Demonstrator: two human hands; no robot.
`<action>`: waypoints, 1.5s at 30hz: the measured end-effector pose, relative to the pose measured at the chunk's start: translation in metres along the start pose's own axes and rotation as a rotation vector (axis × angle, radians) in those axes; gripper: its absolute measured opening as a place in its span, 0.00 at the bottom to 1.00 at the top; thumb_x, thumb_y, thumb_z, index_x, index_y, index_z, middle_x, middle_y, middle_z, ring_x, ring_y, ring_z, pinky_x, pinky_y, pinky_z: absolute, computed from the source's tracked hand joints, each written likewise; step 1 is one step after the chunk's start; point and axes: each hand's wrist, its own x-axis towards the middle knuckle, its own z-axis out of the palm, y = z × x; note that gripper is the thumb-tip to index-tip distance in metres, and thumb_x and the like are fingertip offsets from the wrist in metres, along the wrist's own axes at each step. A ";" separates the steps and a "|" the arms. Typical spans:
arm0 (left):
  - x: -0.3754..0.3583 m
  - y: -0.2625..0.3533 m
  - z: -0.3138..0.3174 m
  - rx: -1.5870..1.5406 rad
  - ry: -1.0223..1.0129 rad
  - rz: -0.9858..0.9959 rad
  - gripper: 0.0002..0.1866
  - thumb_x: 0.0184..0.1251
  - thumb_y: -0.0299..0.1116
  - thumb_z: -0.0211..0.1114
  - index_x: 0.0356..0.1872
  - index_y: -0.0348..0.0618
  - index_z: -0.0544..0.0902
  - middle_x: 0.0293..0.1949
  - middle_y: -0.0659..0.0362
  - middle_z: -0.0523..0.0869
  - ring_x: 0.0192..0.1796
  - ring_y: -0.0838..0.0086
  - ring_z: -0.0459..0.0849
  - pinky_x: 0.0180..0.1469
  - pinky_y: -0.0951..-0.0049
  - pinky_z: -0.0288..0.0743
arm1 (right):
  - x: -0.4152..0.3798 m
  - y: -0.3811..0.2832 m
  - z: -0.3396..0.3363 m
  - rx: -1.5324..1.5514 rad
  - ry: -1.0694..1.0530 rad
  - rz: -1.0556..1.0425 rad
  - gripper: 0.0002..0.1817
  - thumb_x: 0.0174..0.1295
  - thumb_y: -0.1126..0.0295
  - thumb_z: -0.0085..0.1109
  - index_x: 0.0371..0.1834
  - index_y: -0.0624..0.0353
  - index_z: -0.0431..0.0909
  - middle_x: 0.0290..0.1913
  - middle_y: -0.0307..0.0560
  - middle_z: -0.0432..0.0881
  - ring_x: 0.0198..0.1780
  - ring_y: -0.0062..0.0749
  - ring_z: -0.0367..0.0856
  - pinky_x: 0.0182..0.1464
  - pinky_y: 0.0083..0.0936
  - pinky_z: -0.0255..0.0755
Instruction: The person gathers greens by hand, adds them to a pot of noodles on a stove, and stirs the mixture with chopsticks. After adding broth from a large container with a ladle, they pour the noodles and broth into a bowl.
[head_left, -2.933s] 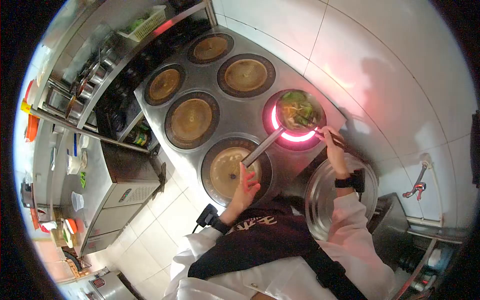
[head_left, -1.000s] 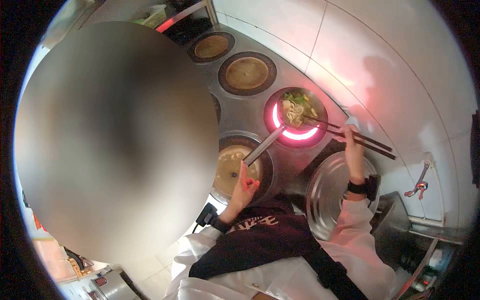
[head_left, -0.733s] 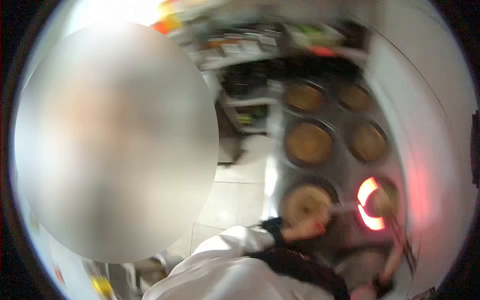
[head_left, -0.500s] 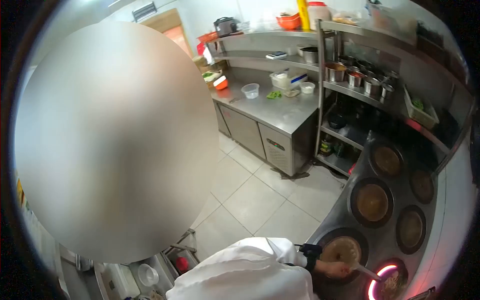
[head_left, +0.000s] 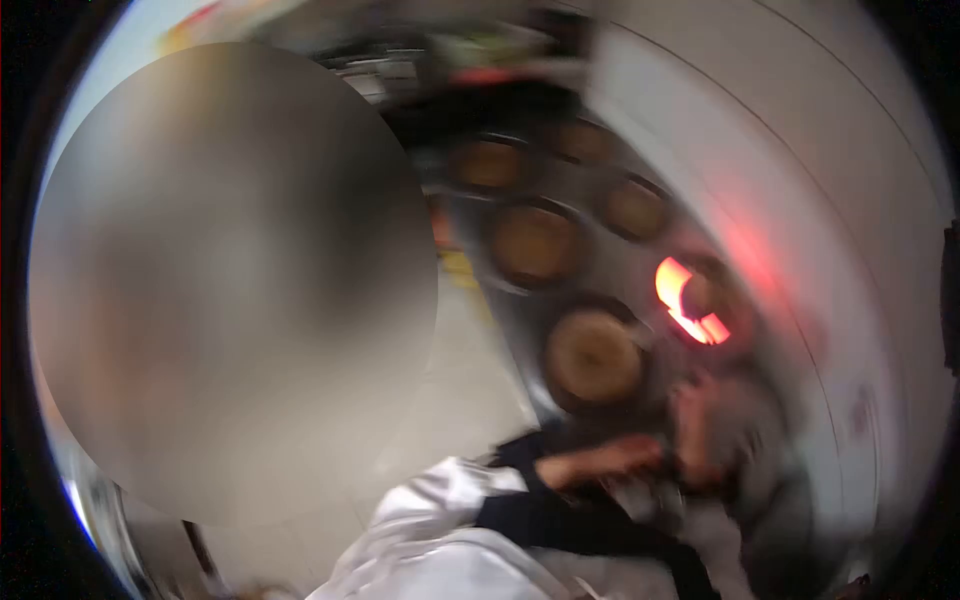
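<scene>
Motion blur smears both hands. My left hand (head_left: 615,458), at the end of a white sleeve with a black band at the wrist, reaches right below the nearest round pan of brown liquid (head_left: 595,355). To its right, my right hand (head_left: 693,420) points up toward a glowing red ring (head_left: 690,302). The hands are close together over the near part of the metal stove top (head_left: 525,350). I cannot make out their fingers or anything held in them. A dark rounded shape sits at the ring's right side, too blurred to name.
Further round openings with brown contents, such as this one (head_left: 538,242), line the stove. A pale wall (head_left: 800,200) runs along its right side. Pale floor (head_left: 470,400) lies left of the stove. A large blurred patch covers the left of the view.
The view has swung right toward the stove and wall. My left hand, earlier on a metal-handled tool reaching to the glowing ring, is now lower, away from it. My right hand has come into view.
</scene>
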 end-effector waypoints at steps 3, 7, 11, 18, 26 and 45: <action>-0.003 -0.001 0.025 -0.274 -0.159 -0.168 0.21 0.61 0.53 0.52 0.45 0.47 0.71 0.40 0.61 0.76 0.44 0.73 0.76 0.43 0.73 0.70 | -0.088 -0.004 -0.002 -0.255 0.080 -0.364 0.18 0.52 0.75 0.50 0.49 0.59 0.66 0.44 0.50 0.69 0.31 0.31 0.71 0.35 0.28 0.69; 0.003 -0.037 0.049 -0.476 -0.215 -0.252 0.15 0.67 0.43 0.50 0.40 0.42 0.73 0.28 0.63 0.74 0.30 0.79 0.72 0.30 0.79 0.65 | -0.124 0.038 -0.028 -0.787 0.329 -0.795 0.20 0.55 0.79 0.47 0.53 0.56 0.64 0.56 0.59 0.61 0.40 0.44 0.75 0.45 0.30 0.70; 0.001 -0.014 0.058 -0.072 0.061 -0.342 0.12 0.67 0.41 0.48 0.45 0.49 0.71 0.21 0.71 0.62 0.22 0.86 0.60 0.24 0.85 0.56 | -0.139 0.052 -0.067 -0.089 0.445 -0.398 0.20 0.57 0.80 0.45 0.55 0.58 0.62 0.59 0.56 0.62 0.48 0.41 0.75 0.50 0.30 0.69; -0.034 0.007 0.044 0.022 0.361 -0.203 0.14 0.68 0.37 0.46 0.51 0.44 0.68 0.19 0.69 0.60 0.19 0.85 0.59 0.21 0.84 0.56 | -0.057 0.216 -0.209 0.813 0.711 0.139 0.16 0.60 0.72 0.47 0.52 0.60 0.64 0.40 0.43 0.76 0.36 0.36 0.77 0.38 0.27 0.71; -0.033 0.001 0.088 -0.159 0.655 -0.018 0.15 0.66 0.31 0.46 0.53 0.40 0.67 0.18 0.69 0.58 0.16 0.86 0.55 0.15 0.87 0.49 | 0.067 0.312 -0.278 -0.408 0.647 -0.206 0.09 0.58 0.74 0.48 0.41 0.63 0.73 0.42 0.51 0.77 0.42 0.42 0.77 0.45 0.31 0.70; 0.026 0.000 0.127 0.010 0.668 -0.006 0.13 0.66 0.30 0.45 0.50 0.41 0.68 0.17 0.70 0.58 0.14 0.88 0.53 0.12 0.87 0.46 | -0.079 0.326 -0.472 -0.117 1.018 -0.221 0.10 0.52 0.78 0.51 0.38 0.65 0.72 0.35 0.44 0.76 0.37 0.34 0.76 0.39 0.26 0.71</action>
